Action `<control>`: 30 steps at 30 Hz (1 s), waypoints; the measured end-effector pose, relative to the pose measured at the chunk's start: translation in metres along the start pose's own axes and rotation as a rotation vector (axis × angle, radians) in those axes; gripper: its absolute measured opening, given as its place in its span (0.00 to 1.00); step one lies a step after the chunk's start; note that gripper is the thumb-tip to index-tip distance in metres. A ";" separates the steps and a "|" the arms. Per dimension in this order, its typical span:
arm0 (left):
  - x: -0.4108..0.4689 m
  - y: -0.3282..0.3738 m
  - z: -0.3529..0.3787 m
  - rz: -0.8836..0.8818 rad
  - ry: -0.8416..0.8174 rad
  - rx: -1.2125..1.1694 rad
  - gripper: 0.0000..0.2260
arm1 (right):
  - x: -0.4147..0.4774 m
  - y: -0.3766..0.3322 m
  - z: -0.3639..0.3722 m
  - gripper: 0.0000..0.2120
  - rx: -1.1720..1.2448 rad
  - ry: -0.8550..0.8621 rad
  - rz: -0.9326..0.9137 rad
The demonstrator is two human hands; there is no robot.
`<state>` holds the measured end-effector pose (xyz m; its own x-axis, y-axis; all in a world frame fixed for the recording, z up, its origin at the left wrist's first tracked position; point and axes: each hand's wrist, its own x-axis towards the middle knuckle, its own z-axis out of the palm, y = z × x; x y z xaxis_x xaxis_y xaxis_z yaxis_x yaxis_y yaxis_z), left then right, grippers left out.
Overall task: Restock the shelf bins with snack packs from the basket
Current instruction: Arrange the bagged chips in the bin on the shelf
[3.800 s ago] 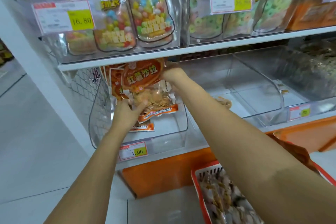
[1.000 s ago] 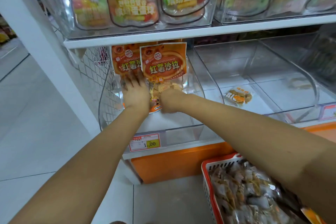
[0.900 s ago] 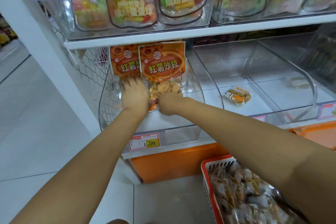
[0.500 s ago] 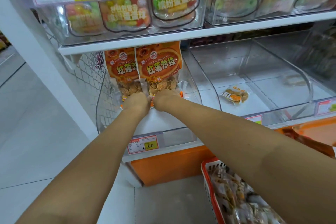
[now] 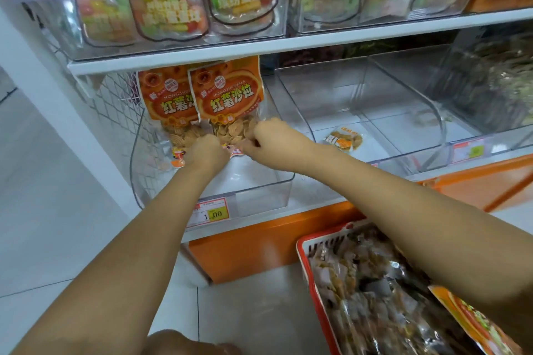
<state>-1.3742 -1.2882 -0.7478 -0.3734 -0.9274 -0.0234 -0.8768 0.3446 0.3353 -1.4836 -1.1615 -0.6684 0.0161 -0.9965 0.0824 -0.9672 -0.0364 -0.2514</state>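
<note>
Two orange snack packs stand upright side by side in the leftmost clear bin (image 5: 259,193) on the lower shelf: the front pack (image 5: 227,95) and a second pack (image 5: 167,101) partly behind it on the left. My left hand (image 5: 206,153) grips the bottom edge of the packs with curled fingers. My right hand (image 5: 268,138) pinches the lower right corner of the front pack. The red basket (image 5: 302,245) with several snack packs sits at the lower right, under my right forearm.
The neighbouring clear bin (image 5: 360,95) holds one small snack pack (image 5: 344,140). Bins of coloured candy bags (image 5: 178,6) fill the upper shelf. A price tag (image 5: 210,212) reads 1.00. An orange base runs under the shelf, with white floor tiles to the left.
Both hands slid down from the middle of the packs to their bottom edge. The packs, tilted at first, now stand upright against the bin's back. The camera moved closer.
</note>
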 end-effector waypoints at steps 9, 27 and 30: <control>-0.032 0.029 -0.004 0.029 0.182 -0.065 0.22 | -0.122 0.073 -0.002 0.18 0.140 -0.095 0.251; -0.062 0.040 -0.005 0.023 0.253 -0.115 0.17 | -0.216 0.128 0.086 0.19 -0.460 -0.087 0.525; -0.066 0.035 -0.010 -0.020 0.249 -0.187 0.22 | -0.212 0.120 0.071 0.14 -0.510 -0.096 0.481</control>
<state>-1.3770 -1.2166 -0.7247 -0.2512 -0.9488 0.1917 -0.8039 0.3148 0.5047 -1.5854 -0.9598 -0.7851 -0.4431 -0.8963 -0.0155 -0.8704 0.4260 0.2468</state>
